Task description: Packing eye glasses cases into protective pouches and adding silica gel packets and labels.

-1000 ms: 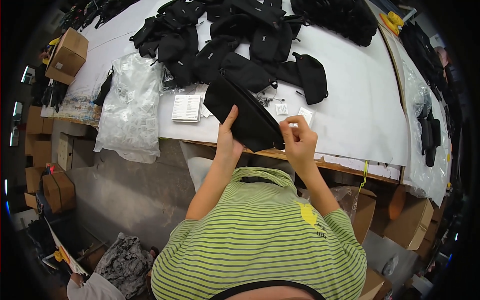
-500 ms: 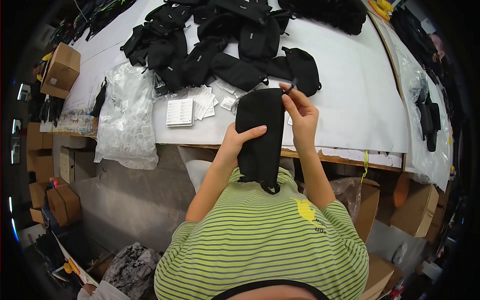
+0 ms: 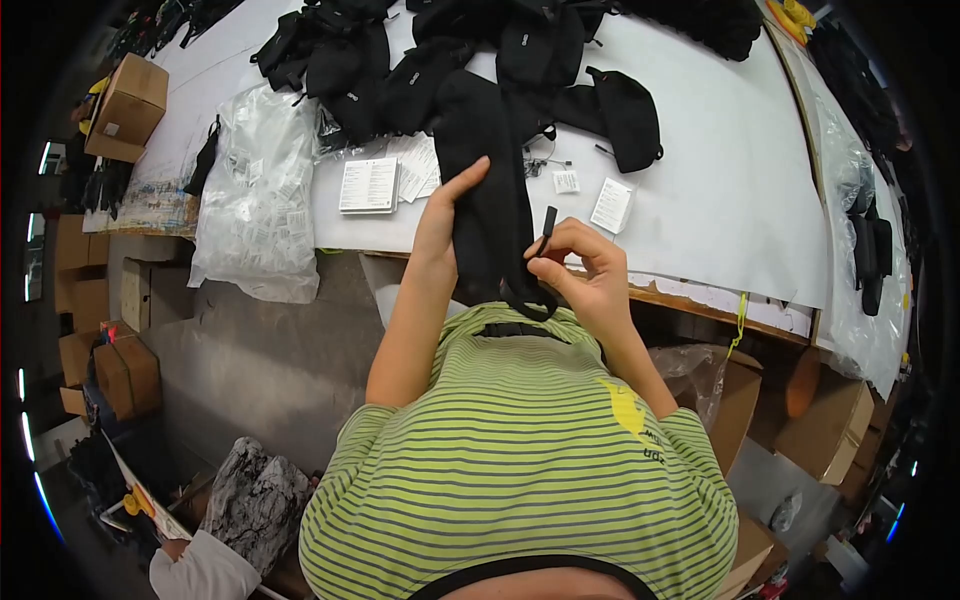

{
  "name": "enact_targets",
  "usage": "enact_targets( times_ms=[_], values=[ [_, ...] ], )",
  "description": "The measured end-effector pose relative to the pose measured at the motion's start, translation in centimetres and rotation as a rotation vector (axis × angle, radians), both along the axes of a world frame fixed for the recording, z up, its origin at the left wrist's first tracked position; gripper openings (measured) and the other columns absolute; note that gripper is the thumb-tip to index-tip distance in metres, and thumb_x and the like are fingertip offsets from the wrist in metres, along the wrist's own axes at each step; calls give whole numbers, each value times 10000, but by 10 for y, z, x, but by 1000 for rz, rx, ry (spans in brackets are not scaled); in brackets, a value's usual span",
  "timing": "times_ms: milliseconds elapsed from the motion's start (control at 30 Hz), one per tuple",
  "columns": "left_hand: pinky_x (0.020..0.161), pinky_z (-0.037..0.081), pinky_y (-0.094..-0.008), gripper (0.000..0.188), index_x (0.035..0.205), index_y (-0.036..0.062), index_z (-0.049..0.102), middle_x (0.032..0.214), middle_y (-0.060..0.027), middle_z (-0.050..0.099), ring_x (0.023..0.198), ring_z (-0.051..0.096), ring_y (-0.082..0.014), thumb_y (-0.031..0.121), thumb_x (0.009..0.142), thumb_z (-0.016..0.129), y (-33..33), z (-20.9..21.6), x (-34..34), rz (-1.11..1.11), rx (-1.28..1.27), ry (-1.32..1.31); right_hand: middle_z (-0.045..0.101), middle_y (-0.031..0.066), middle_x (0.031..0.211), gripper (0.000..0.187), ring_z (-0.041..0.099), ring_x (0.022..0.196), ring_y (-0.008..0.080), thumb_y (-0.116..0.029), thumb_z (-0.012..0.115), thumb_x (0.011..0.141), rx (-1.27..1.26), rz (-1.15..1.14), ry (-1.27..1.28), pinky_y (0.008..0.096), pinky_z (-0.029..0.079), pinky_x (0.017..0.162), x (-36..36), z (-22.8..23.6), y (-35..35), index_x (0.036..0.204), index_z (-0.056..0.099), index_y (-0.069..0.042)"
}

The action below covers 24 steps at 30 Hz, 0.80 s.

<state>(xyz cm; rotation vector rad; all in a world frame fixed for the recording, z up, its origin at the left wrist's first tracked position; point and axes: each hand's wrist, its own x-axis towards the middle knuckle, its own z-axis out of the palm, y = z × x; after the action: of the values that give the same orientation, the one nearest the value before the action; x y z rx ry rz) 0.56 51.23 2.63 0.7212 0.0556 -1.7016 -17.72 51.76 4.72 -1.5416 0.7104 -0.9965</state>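
Observation:
A long black zippered pouch (image 3: 487, 225) hangs over the near edge of the table, one end toward my body. My left hand (image 3: 440, 225) grips its left side, the thumb lying across the front and the fingers hidden behind. At the lower right edge of the pouch, my right hand (image 3: 585, 262) pinches a small black zipper pull (image 3: 548, 225) between thumb and fingers. Below that hand, a black fabric loop (image 3: 530, 305) sticks out from the near end. Whether the zipper is closed cannot be seen.
Several black pouches (image 3: 430, 75) are heaped at the far side of the white table (image 3: 720, 200). A stack of white cards (image 3: 368, 187), a single card (image 3: 612, 205) and a clear plastic bag of tags (image 3: 255, 200) lie nearby. Cardboard boxes (image 3: 128, 108) stand at left.
My right hand has come from the pouch's far end down to its near end, with the zipper pull. The pouch has shifted farther over the table, and my left hand has moved up with it.

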Motion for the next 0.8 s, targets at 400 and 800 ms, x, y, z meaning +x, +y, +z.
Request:
enact_targets(
  times_ms=[400,800],
  values=[
    [916,468,-334,329,1169,6,505,1138,-102,579,1047,569,-214,128,871,567,3,-14,-1,263,29,-203,452,106,1237,542,462,1092,279,-123,695,727,-557,-294,418,378,382,916,-10,12,-17,1240,520,-120],
    [974,358,-326,808,1405,117,117,1272,-146,477,1157,456,-217,129,813,667,32,-27,19,118,-548,-921,623,83,1023,373,575,915,144,7,674,736,-214,45,217,248,431,837,-22,24,-45,1102,608,-24]
  ],
)
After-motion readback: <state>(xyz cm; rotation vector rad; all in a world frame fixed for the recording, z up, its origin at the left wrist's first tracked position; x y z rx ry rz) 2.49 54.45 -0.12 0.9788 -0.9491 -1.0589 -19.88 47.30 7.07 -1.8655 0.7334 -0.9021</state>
